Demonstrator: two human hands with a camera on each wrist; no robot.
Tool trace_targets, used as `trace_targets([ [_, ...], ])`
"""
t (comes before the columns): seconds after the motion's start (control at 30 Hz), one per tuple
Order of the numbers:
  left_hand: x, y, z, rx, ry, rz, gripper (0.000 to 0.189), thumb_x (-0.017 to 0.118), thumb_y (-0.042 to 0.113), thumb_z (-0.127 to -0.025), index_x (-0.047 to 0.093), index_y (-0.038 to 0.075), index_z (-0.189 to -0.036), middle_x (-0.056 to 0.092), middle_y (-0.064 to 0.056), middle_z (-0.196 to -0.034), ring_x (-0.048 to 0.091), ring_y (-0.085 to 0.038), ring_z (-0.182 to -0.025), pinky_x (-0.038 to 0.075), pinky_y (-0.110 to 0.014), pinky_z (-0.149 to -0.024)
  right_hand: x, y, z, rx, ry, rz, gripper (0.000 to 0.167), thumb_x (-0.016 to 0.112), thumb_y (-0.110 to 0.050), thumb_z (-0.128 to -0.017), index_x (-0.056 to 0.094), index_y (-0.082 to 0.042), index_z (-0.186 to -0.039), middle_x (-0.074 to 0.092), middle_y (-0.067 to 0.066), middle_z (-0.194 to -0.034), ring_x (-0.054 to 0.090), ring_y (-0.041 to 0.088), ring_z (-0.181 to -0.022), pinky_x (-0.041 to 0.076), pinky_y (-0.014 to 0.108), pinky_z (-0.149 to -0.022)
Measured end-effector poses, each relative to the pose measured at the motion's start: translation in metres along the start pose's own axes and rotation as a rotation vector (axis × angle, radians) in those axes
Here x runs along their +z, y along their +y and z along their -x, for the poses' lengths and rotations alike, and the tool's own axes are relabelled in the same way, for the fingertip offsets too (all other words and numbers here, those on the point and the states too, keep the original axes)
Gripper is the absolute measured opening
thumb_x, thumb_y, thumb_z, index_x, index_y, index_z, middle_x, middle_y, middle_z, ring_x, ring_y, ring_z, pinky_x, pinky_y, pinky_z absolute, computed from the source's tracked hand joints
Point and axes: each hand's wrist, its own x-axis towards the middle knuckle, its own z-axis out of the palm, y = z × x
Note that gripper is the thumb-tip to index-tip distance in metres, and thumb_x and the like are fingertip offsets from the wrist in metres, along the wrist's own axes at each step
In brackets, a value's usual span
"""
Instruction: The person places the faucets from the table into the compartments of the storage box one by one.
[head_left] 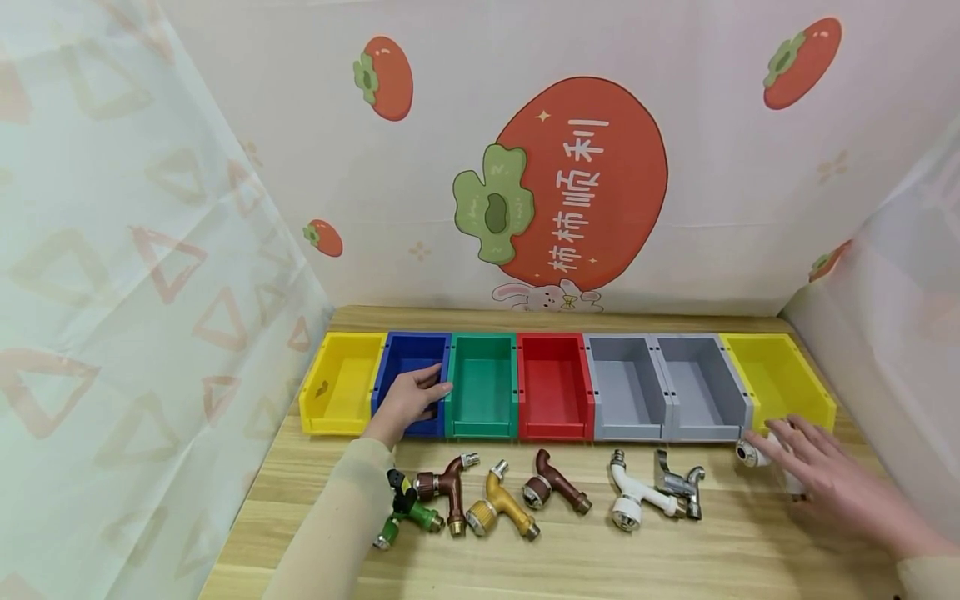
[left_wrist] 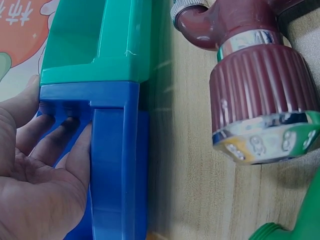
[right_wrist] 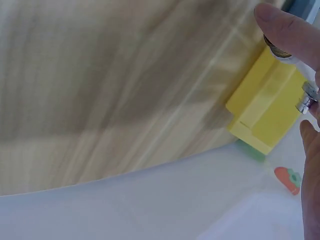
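Observation:
At the blue bin (head_left: 411, 360), my left hand (head_left: 408, 402) grips the side wall beside the green bin (head_left: 482, 392). Its fingers reach inside while the thumb lies over the top edge, as the left wrist view shows of the blue bin (left_wrist: 112, 150). My right hand (head_left: 821, 475) holds a white tap (head_left: 756, 452) in front of the right-hand yellow bin (head_left: 783, 379), partly hiding it. In the right wrist view, a chrome end of the white tap (right_wrist: 306, 97) shows between thumb and fingers.
Grey bins (head_left: 701, 379), a red bin (head_left: 555, 387) and another yellow bin (head_left: 341, 387) complete the row. Before them lie a green tap (head_left: 420, 515), dark red taps (head_left: 453, 487), a yellow tap (head_left: 504, 504), another white tap (head_left: 637, 487) and a chrome tap (head_left: 681, 485).

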Motion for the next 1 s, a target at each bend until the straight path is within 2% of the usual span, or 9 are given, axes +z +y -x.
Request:
trace_targets([
  [0.17, 0.0, 0.001, 0.0, -0.002, 0.003, -0.011, 0.066, 0.068, 0.032, -0.1, 0.04, 0.024, -0.159, 0.038, -0.009, -0.163, 0.048, -0.034, -0.141, 0.05, -0.054, -0.105, -0.005, 0.009, -0.007, 0.009, 0.015, 0.016, 0.12, 0.089, -0.022, -0.047, 0.041, -0.012, -0.157, 0.034, 0.028, -0.159, 0.007, 0.034, -0.157, -0.004, 0.042, -0.127],
  [0.33, 0.0, 0.003, 0.001, 0.001, 0.004, -0.016, 0.065, 0.068, 0.03, -0.1, 0.04, 0.022, -0.159, 0.038, -0.009, -0.163, 0.049, -0.034, -0.141, 0.051, -0.054, -0.104, -0.009, 0.016, -0.017, 0.024, 0.03, 0.055, 0.127, 0.093, -0.017, -0.041, 0.041, -0.013, -0.157, 0.041, 0.031, -0.152, 0.031, 0.053, -0.144, -0.002, 0.047, -0.126],
  [0.47, 0.001, 0.003, 0.001, -0.006, 0.007, -0.015, 0.065, 0.067, 0.029, -0.101, 0.04, 0.022, -0.159, 0.039, -0.01, -0.163, 0.049, -0.035, -0.141, 0.051, -0.054, -0.104, -0.011, 0.022, -0.023, 0.037, 0.034, 0.065, 0.132, 0.097, -0.017, -0.039, 0.04, -0.014, -0.158, 0.047, 0.033, -0.145, 0.041, 0.056, -0.134, -0.002, 0.05, -0.126],
  [0.53, 0.001, 0.003, 0.001, -0.011, 0.01, -0.012, 0.064, 0.068, 0.028, -0.101, 0.04, 0.022, -0.159, 0.039, -0.01, -0.162, 0.049, -0.034, -0.141, 0.051, -0.054, -0.105, -0.011, 0.025, -0.026, 0.032, 0.038, 0.056, 0.126, 0.096, -0.024, -0.045, 0.04, -0.015, -0.158, 0.046, 0.033, -0.145, 0.041, 0.056, -0.132, -0.001, 0.051, -0.127],
  [0.63, 0.001, 0.003, 0.001, -0.012, 0.012, -0.01, 0.064, 0.068, 0.028, -0.101, 0.041, 0.022, -0.159, 0.039, -0.01, -0.162, 0.049, -0.034, -0.141, 0.05, -0.054, -0.105, -0.011, 0.03, -0.03, 0.02, 0.054, 0.042, 0.102, 0.077, -0.059, -0.073, 0.04, -0.015, -0.158, 0.044, 0.032, -0.149, 0.04, 0.056, -0.134, 0.0, 0.051, -0.127],
  [0.73, 0.001, 0.003, 0.001, -0.008, 0.013, -0.01, 0.065, 0.068, 0.029, -0.101, 0.04, 0.022, -0.159, 0.039, -0.011, -0.162, 0.049, -0.034, -0.141, 0.051, -0.054, -0.104, -0.011, 0.035, -0.034, 0.011, 0.071, 0.035, 0.09, 0.025, -0.075, -0.091, 0.039, -0.016, -0.158, 0.039, 0.029, -0.155, 0.038, 0.056, -0.136, 0.0, 0.051, -0.127],
  [0.8, 0.001, 0.002, 0.0, -0.007, 0.013, -0.012, 0.065, 0.068, 0.029, -0.101, 0.04, 0.022, -0.159, 0.039, -0.011, -0.162, 0.048, -0.035, -0.141, 0.051, -0.054, -0.104, -0.012, 0.039, -0.035, 0.005, 0.076, 0.039, 0.092, 0.04, -0.076, -0.088, 0.038, -0.015, -0.158, 0.037, 0.029, -0.156, 0.032, 0.055, -0.142, 0.0, 0.05, -0.127],
  [0.9, 0.001, 0.0, 0.0, -0.005, 0.017, -0.012, 0.065, 0.068, 0.03, -0.1, 0.04, 0.022, -0.159, 0.039, -0.011, -0.162, 0.048, -0.035, -0.141, 0.051, -0.054, -0.104, -0.014, 0.043, -0.037, 0.008, 0.07, 0.049, 0.116, 0.086, -0.051, -0.062, 0.036, -0.014, -0.16, 0.033, 0.029, -0.159, 0.012, 0.045, -0.154, -0.002, 0.048, -0.128],
  [1.0, 0.002, 0.0, 0.0, -0.013, 0.024, -0.004, 0.065, 0.069, 0.03, -0.1, 0.042, 0.023, -0.159, 0.04, -0.01, -0.161, 0.049, -0.035, -0.141, 0.051, -0.054, -0.104, -0.016, 0.047, -0.039, 0.038, 0.039, 0.057, 0.138, 0.098, -0.019, -0.041, 0.031, -0.015, -0.162, 0.031, 0.032, -0.158, -0.001, 0.038, -0.156, -0.005, 0.048, -0.127],
])
